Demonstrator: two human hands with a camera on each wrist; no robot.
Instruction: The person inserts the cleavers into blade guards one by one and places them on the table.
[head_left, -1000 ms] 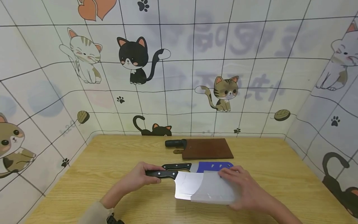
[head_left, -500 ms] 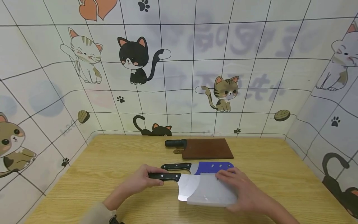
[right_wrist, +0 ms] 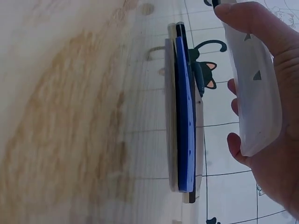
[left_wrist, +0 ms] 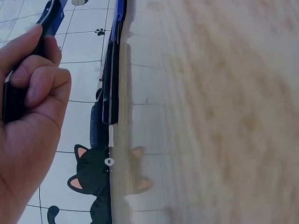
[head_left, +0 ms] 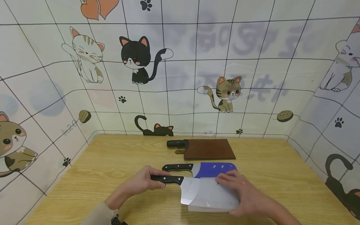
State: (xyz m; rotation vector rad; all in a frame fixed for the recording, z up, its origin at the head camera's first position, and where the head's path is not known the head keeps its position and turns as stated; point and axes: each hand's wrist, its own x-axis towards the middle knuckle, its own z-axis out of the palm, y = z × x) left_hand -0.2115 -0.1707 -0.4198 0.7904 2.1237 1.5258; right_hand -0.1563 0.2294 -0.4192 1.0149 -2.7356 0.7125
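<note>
My left hand grips the black handle of a steel cleaver, held just above the wooden table. My right hand holds a translucent white blade sheath that covers most of the blade. In the right wrist view the sheath sits between thumb and fingers of that hand. The left wrist view shows my left hand curled round the handle. Behind the cleaver lies a second knife with a black handle in a blue sheath.
A dark brown cutting board lies at the back of the table, with a black-handled tool beside its left end. Cat-patterned walls close in the table at the back and on both sides.
The blade has slid further into the white sheath; less bare steel shows now. Both hands have come closer together.
</note>
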